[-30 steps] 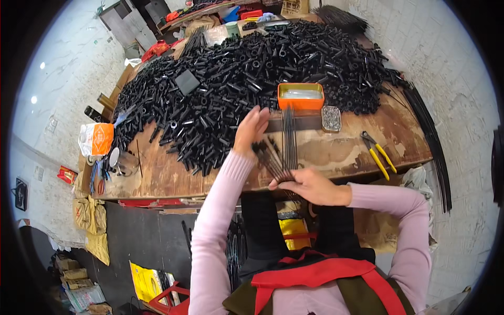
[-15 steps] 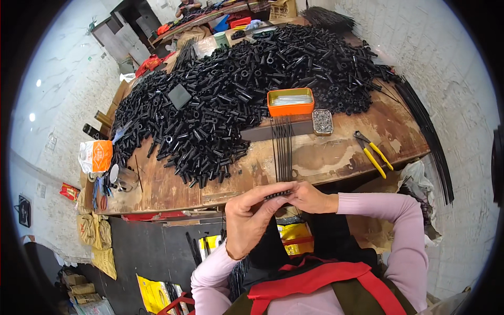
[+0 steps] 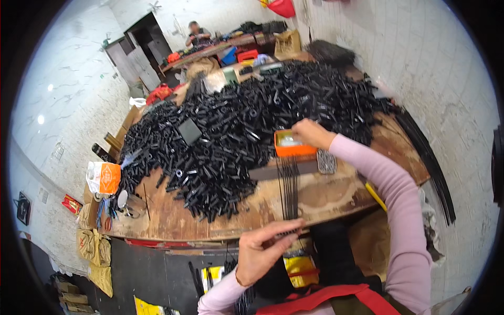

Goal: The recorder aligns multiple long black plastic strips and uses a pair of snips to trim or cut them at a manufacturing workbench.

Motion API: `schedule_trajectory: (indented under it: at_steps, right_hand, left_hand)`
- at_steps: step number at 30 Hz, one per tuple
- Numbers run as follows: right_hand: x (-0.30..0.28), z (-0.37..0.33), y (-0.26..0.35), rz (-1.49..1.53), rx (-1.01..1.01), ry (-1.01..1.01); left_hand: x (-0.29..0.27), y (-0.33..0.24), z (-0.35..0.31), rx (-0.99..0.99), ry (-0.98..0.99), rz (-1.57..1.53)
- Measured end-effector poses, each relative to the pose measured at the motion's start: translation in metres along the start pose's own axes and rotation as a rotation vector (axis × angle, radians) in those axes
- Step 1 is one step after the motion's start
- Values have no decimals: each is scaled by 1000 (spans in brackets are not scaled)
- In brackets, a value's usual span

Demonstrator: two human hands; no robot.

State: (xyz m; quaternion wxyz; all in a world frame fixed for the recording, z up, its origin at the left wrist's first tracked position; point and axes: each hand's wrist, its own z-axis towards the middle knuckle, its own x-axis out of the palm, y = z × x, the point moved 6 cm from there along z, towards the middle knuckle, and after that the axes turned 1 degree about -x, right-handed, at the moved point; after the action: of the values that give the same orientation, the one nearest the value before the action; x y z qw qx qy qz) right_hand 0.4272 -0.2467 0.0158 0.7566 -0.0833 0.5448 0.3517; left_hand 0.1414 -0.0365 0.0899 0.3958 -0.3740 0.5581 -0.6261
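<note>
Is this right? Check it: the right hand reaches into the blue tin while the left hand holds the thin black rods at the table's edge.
Not quite: the tin is orange, not blue, as the head view shows. The right hand reaches into it while the left hand holds the thin black rods at the table's edge.

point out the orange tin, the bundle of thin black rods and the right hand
orange tin (image 3: 289,150), head view, on its orange front wall
bundle of thin black rods (image 3: 289,189), head view, mid-length where they lie across the workbench
right hand (image 3: 311,133), head view, on the back of the hand at the tin
</note>
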Motion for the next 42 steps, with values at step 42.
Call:
schedule_trajectory:
  at_steps: [42]
  right_hand:
    - [-152, -154, 272, -90, -377, -312]
  left_hand:
    - [-16, 1, 9, 127, -157, -247]
